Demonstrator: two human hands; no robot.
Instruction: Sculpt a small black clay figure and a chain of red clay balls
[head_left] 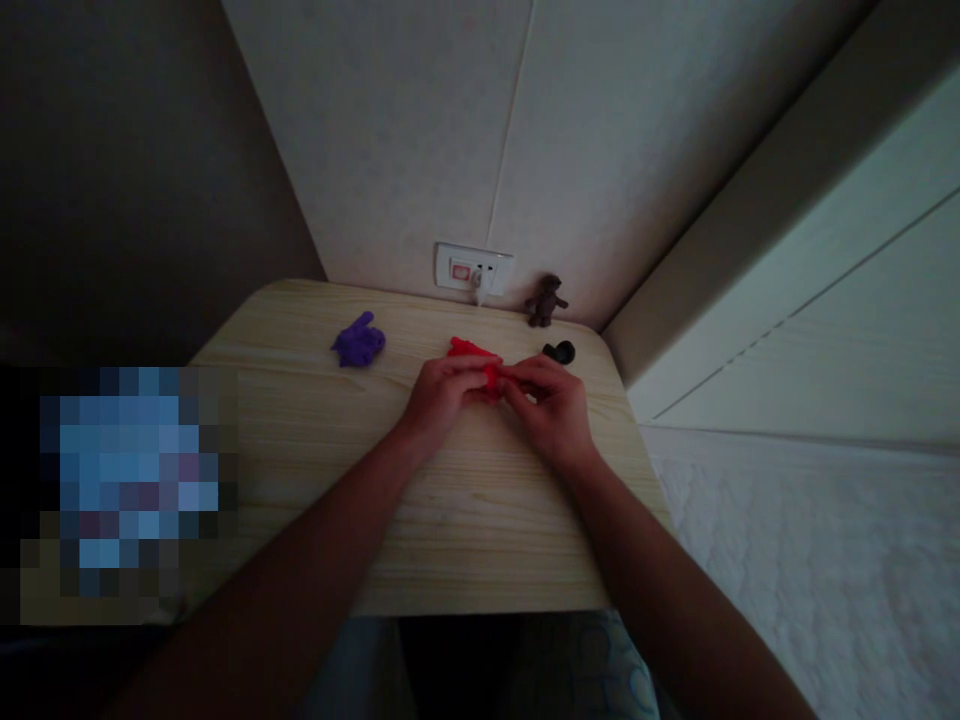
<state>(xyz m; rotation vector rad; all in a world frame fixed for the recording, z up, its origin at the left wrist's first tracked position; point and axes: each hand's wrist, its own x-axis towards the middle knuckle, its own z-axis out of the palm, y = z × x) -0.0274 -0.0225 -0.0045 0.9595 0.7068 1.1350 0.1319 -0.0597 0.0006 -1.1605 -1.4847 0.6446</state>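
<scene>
A piece of red modelling clay (pixel 471 350) lies on the wooden table, partly covered by my fingers. My left hand (pixel 446 395) is closed on its left and near side, thumb and fingers pressed together. From the right, my right hand (pixel 551 400) pinches the same clay between thumb and forefinger, the other fingers curled. The clay's exact shape is hidden by the hands. Just beyond my right hand is a small black round object (pixel 560 352), whose kind I cannot make out. A lump of purple modelling clay (pixel 359 341) sits farther left, apart from both hands.
A small brown figure (pixel 547 302) stands at the table's back edge near the wall. Above that edge is a wall socket (pixel 472 270) with a plug in it. The table (pixel 480 540) has a pale wood grain. A white quilted surface (pixel 810 570) lies to the right.
</scene>
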